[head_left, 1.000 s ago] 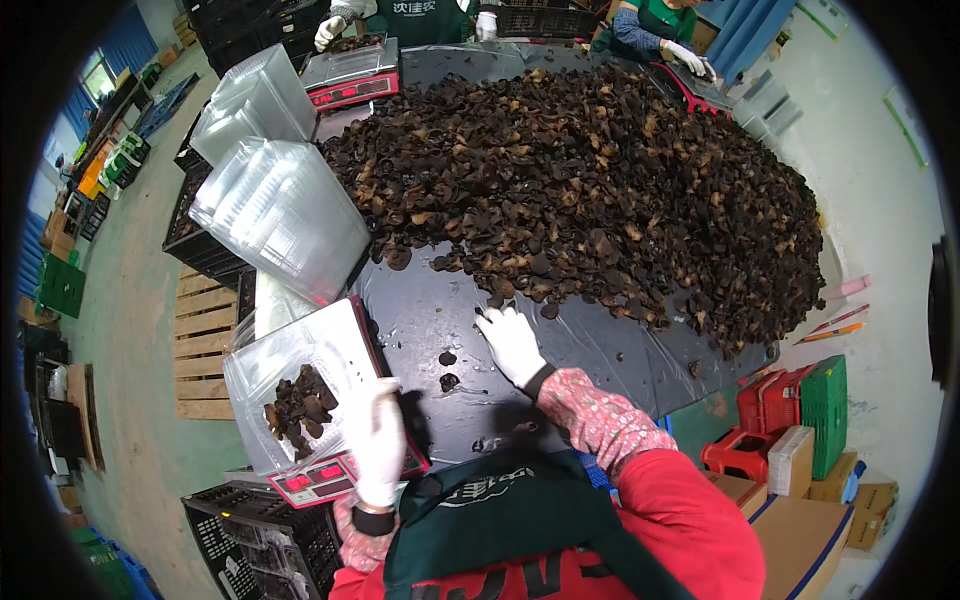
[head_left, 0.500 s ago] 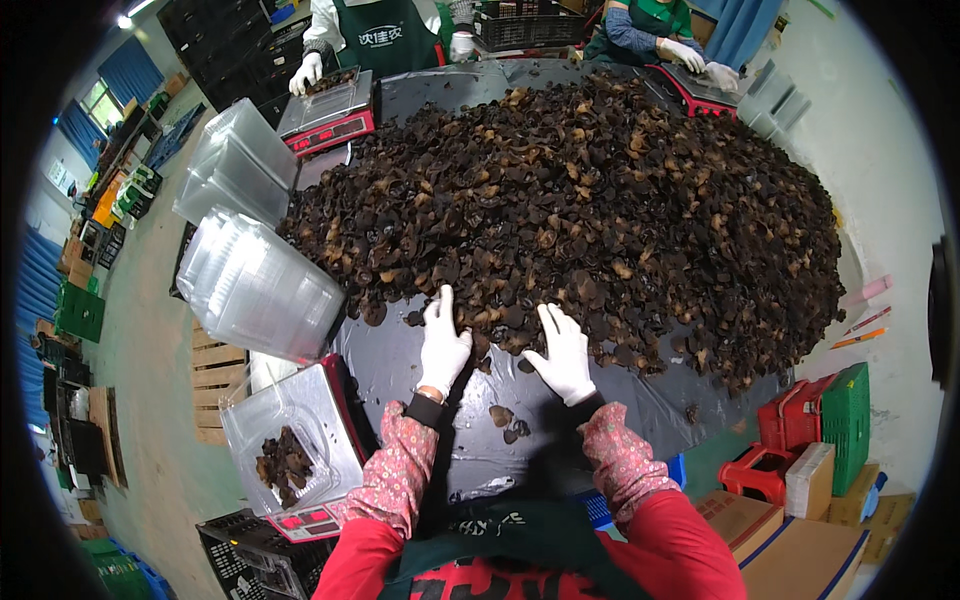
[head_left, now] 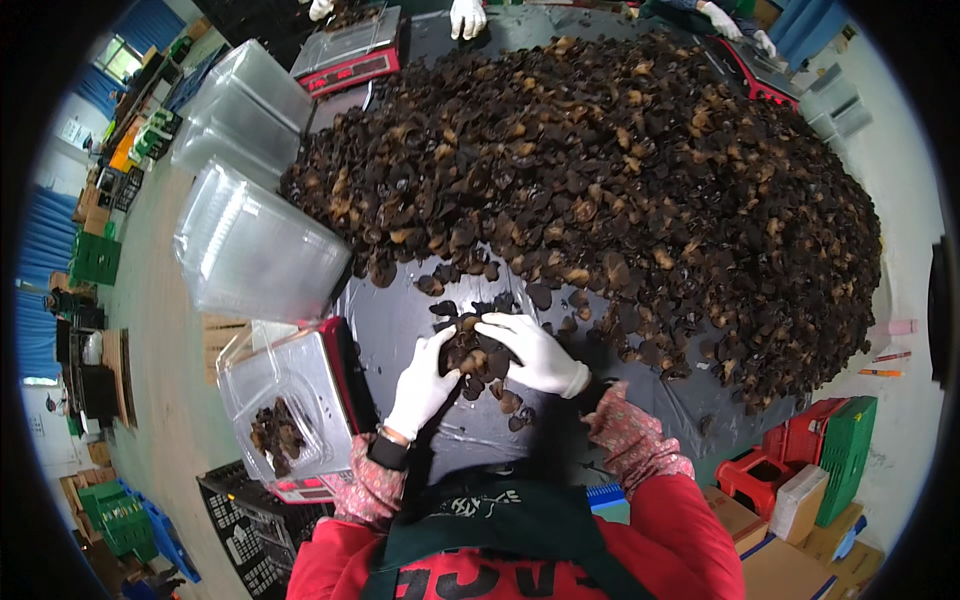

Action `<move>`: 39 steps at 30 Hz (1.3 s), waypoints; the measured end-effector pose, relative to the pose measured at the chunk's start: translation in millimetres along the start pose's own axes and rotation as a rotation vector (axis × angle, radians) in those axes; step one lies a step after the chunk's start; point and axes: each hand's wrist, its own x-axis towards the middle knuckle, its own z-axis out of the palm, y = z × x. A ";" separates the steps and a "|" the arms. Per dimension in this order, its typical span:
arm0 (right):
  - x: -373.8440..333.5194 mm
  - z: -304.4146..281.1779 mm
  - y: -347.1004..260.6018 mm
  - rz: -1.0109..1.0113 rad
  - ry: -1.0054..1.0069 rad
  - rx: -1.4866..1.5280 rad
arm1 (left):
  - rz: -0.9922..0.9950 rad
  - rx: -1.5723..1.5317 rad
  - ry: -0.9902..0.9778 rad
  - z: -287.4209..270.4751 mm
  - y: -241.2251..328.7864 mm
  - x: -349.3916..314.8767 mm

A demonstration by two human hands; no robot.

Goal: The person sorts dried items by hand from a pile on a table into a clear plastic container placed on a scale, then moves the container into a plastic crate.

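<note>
The left hand [head_left: 424, 386] is angled toward one o'clock, the right hand [head_left: 538, 357] toward ten. A scale [head_left: 346, 368] is set near nine from them, a mushroom heap [head_left: 590, 190] across the black-sheeted table [head_left: 388, 308] around one, a red stool [head_left: 755, 469] at four. A mushroom clump [head_left: 472, 358] is held between narrowly curled fingers.

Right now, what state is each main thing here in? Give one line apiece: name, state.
Dark clump: loosely bunched
Left hand: gloved, touching the clump
Right hand: gloved, touching the clump
Large heap: loosely piled
Near container: open, partly filled
Near scale: bearing that container
Nearer clear stack: nested
Black sheeting: wrinkled
</note>
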 end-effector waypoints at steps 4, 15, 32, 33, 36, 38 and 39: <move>-27.6 -32.6 -12.2 0.130 -0.019 -0.283 | -0.208 -0.220 0.148 7.3 -42.1 -57.4; -1.3 27.4 -29.1 0.005 0.111 -0.503 | 0.113 0.187 0.263 13.2 -4.4 -25.1; -83.0 21.7 -57.5 0.244 0.452 -0.463 | -0.161 -0.831 0.504 9.8 -56.8 -102.8; -68.8 29.6 -59.1 0.195 0.454 -0.478 | -0.158 -1.051 0.483 2.3 -37.5 -101.4; -13.1 51.8 -55.8 0.147 0.256 -0.561 | -0.097 -1.342 0.448 -18.2 -24.3 -108.2; 7.7 73.7 -50.1 0.207 0.102 -0.627 | -0.086 -1.456 0.437 -28.4 -25.8 -115.9; 14.4 83.1 -48.3 0.220 0.039 -0.666 | -0.082 -1.334 0.501 -40.3 -18.4 -121.2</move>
